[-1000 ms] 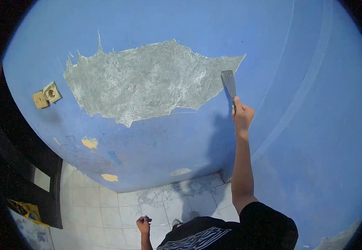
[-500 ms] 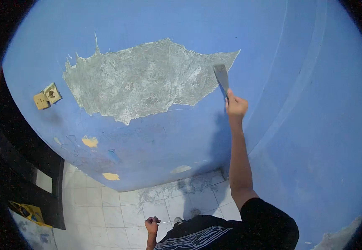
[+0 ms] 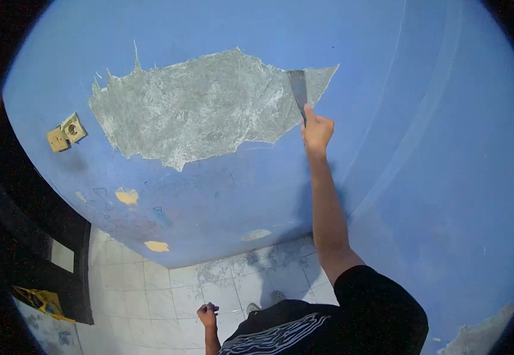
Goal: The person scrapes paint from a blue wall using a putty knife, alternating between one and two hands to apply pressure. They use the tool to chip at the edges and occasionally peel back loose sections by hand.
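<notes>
In my right hand [image 3: 317, 133] is a putty knife [image 3: 298, 89], its handle gripped and its wide grey blade pointing up. The blade lies over the right part of a bare grey patch [image 3: 192, 109] on the blue wall [image 3: 257, 195], its tip at the patch's upper paint edge. Ragged paint borders that patch. Low over the floor, away from the wall, my left hand [image 3: 208, 315] is closed with its fingers curled. What it holds, if anything, is too small to make out.
A loose wall socket and switch [image 3: 66, 132] hang left of the patch. Pale debris [image 3: 275, 255] lies on the white tiled floor [image 3: 127, 299] along the wall. A yellow bag [image 3: 44, 302] sits at lower left. A side wall [image 3: 470, 207] rises at right.
My right hand has moved left and up with the putty knife, bringing the blade tip to the upper paint edge. My left hand has shifted slightly left and up in view.
</notes>
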Motion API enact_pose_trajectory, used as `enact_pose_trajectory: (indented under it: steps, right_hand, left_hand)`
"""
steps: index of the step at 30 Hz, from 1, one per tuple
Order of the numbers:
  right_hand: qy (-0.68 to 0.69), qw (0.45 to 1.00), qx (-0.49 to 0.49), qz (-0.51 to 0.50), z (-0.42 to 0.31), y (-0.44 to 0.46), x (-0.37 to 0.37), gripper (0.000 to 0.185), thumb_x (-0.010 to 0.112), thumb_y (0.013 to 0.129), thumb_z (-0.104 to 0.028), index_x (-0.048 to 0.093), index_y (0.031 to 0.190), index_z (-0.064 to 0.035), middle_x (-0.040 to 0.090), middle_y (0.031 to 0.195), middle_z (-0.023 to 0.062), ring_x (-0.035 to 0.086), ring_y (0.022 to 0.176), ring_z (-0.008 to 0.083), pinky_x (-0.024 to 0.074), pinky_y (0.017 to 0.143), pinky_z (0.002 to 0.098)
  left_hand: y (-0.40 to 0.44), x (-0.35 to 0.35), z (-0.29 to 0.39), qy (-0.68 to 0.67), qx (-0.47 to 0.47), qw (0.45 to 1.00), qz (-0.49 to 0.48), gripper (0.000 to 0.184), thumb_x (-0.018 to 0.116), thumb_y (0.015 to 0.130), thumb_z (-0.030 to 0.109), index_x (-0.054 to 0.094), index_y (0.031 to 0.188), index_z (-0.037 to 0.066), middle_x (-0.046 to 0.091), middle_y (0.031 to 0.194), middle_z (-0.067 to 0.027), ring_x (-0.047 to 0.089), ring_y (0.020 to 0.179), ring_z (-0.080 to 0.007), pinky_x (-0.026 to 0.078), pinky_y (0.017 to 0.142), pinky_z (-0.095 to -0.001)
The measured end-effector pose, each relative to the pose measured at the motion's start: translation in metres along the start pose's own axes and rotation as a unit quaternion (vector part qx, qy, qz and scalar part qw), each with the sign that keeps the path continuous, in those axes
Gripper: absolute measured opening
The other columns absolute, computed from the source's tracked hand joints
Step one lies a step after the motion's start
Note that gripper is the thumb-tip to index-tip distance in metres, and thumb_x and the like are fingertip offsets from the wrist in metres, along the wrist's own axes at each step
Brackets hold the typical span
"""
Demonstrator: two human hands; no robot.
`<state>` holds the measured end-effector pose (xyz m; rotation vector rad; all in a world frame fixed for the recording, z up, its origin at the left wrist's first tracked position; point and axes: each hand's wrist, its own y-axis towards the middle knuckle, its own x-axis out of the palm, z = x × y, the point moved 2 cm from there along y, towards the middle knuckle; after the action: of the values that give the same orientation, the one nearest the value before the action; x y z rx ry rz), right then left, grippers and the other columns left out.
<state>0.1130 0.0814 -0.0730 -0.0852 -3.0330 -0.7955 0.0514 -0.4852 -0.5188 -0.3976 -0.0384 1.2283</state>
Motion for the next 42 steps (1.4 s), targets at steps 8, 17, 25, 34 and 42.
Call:
enact_pose_trajectory:
  steps: [8, 17, 25, 34, 42]
  right_hand:
    - [0.059, 0.997, 0.039, 0.004, 0.012, -0.008, -0.029, 0.053, 0.067, 0.09, -0.036, 0.062, 0.054, 0.0019, 0.051, 0.045, 0.0053, 0.046, 0.04, 0.0128, 0.036, 0.042, 0.032]
    - [0.199, 0.973, 0.11, -0.034, -0.012, -0.006, -0.009, 0.055, 0.067, 0.09, -0.035, 0.058, 0.051, 0.0024, 0.05, 0.043, 0.0049, 0.045, 0.037, 0.0117, 0.0336, 0.036, 0.0308]
    - [0.251, 0.956, 0.149, -0.018, -0.015, -0.008, 0.009, 0.045, 0.067, 0.092, -0.029, 0.059, 0.061, 0.0028, 0.053, 0.051, 0.0067, 0.042, 0.037, 0.0116, 0.0313, 0.037, 0.0269]
    - [0.213, 0.973, 0.09, 0.016, -0.007, -0.032, -0.01, 0.038, 0.068, 0.091, -0.026, 0.058, 0.066, 0.0012, 0.054, 0.055, 0.0071, 0.041, 0.036, 0.0114, 0.0276, 0.033, 0.0271]
    - [0.215, 0.97, 0.114, -0.004, -0.005, 0.002, -0.004, 0.041, 0.069, 0.09, -0.027, 0.057, 0.061, -0.0003, 0.052, 0.051, 0.0047, 0.04, 0.034, 0.0115, 0.0277, 0.033, 0.0266]
  left_hand:
    - [-0.005, 0.016, 0.0, -0.022, -0.002, 0.999, -0.031, 0.027, 0.061, 0.092, 0.022, 0.06, 0.073, 0.003, 0.068, 0.067, -0.0102, 0.066, 0.06, -0.0168, 0.05, 0.05, -0.0295]
    - [-0.005, 0.014, -0.029, -0.051, -0.01, 0.998, -0.028, 0.024, 0.06, 0.092, 0.019, 0.06, 0.073, 0.004, 0.068, 0.067, -0.0099, 0.065, 0.058, -0.0161, 0.048, 0.048, -0.0279]
    - [0.005, -0.004, -0.035, -0.068, -0.017, 0.997, 0.023, 0.024, 0.059, 0.092, 0.017, 0.059, 0.072, 0.004, 0.067, 0.065, -0.009, 0.066, 0.057, -0.0169, 0.049, 0.047, -0.0291]
    - [0.019, -0.021, -0.029, -0.041, 0.011, 0.999, 0.001, 0.025, 0.058, 0.092, 0.016, 0.058, 0.071, 0.002, 0.067, 0.064, -0.0114, 0.066, 0.056, -0.0182, 0.05, 0.047, -0.0307]
    - [0.019, -0.023, -0.022, -0.056, -0.03, 0.997, 0.037, 0.025, 0.059, 0.092, 0.016, 0.059, 0.072, 0.002, 0.066, 0.064, -0.0117, 0.066, 0.057, -0.0184, 0.05, 0.047, -0.0309]
